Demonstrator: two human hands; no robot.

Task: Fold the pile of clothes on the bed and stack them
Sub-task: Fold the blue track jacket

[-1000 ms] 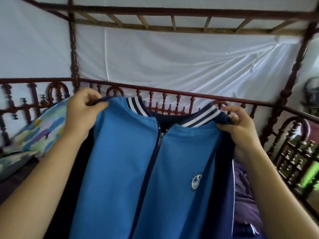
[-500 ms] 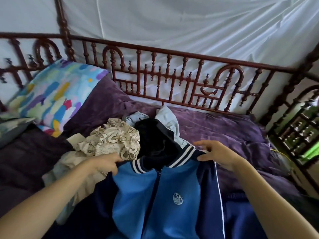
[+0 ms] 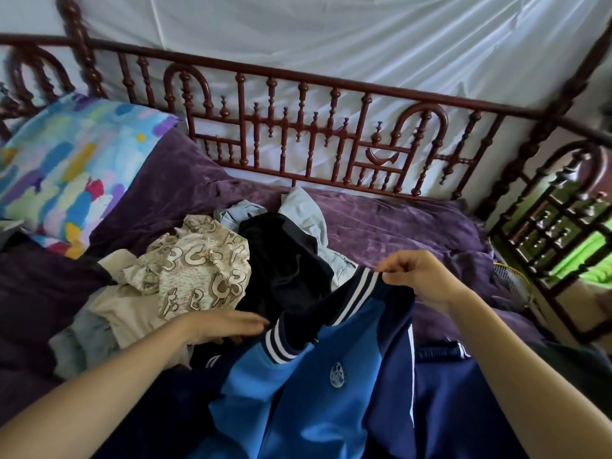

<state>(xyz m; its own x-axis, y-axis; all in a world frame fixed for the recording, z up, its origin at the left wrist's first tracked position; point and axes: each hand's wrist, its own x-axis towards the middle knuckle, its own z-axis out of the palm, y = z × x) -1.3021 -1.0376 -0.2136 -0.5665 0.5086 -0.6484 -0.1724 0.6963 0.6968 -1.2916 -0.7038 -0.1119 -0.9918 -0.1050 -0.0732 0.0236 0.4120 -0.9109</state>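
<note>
Blue zip jacket [image 3: 308, 412] lies front-up below both hands, its length running toward the person. Right hand [image 3: 422, 279] pinches its striped collar [image 3: 361, 293], held raised. Left hand [image 3: 222, 326], fingers straight, touches the collar's other end, with the unfolded pile [image 3: 198, 270] just beyond.

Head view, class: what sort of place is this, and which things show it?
Most likely a bedroom: a carved wooden bed frame, a purple bedspread and a patterned pillow.

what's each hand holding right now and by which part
The right hand pinches the blue jacket by its striped collar. The left hand lies flat with straight fingers, gripping nothing.
</note>
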